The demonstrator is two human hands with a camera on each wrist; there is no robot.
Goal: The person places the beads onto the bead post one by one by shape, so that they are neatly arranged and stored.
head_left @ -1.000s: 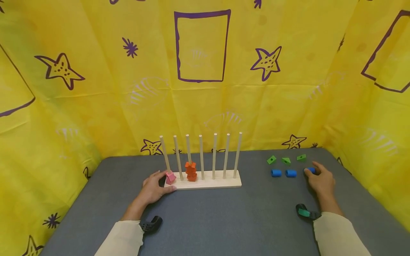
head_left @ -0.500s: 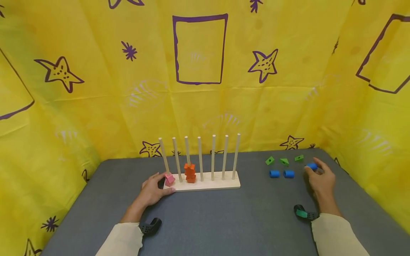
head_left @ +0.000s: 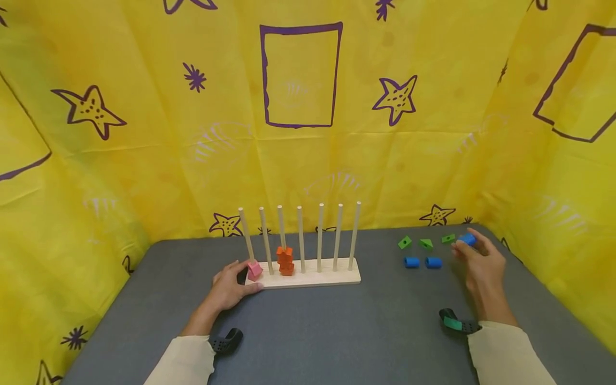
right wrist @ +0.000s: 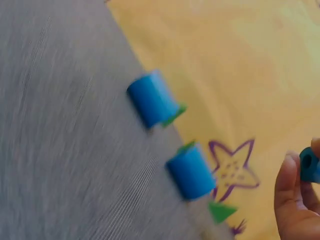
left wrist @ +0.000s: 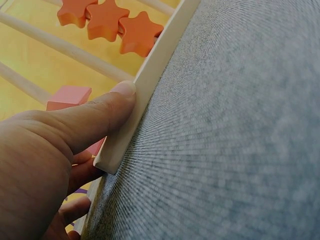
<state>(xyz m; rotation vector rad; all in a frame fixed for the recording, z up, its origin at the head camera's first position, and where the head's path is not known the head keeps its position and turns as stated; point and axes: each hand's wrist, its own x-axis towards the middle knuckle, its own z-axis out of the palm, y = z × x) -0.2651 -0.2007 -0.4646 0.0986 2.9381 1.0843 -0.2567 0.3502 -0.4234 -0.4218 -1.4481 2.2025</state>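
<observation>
My left hand [head_left: 230, 289] grips the left end of a wooden peg stand [head_left: 332, 277], thumb on its front edge, fingers reaching round behind. Upright pegs rise from the base. On the leftmost peg sits a pink block [head_left: 254, 271], partly behind my thumb in the left wrist view. Several orange star beads [left wrist: 107, 21] are stacked on the third peg. My right hand [head_left: 486, 267] pinches a blue cylinder bead [head_left: 467, 240] between thumb and fingers, above the table's right side. Its end hole [right wrist: 308, 160] shows in the right wrist view, at the right edge.
Two more blue cylinder beads [head_left: 411, 262] lie left of my right hand. Behind them are three green triangular beads [head_left: 426, 244] in a row. A yellow patterned cloth [head_left: 303, 160] hangs behind the grey table [head_left: 337, 331].
My right hand has lifted the blue cylinder bead off the table and tilted it, shifting slightly. The left hand still holds the stand. The head view has shifted a little.
</observation>
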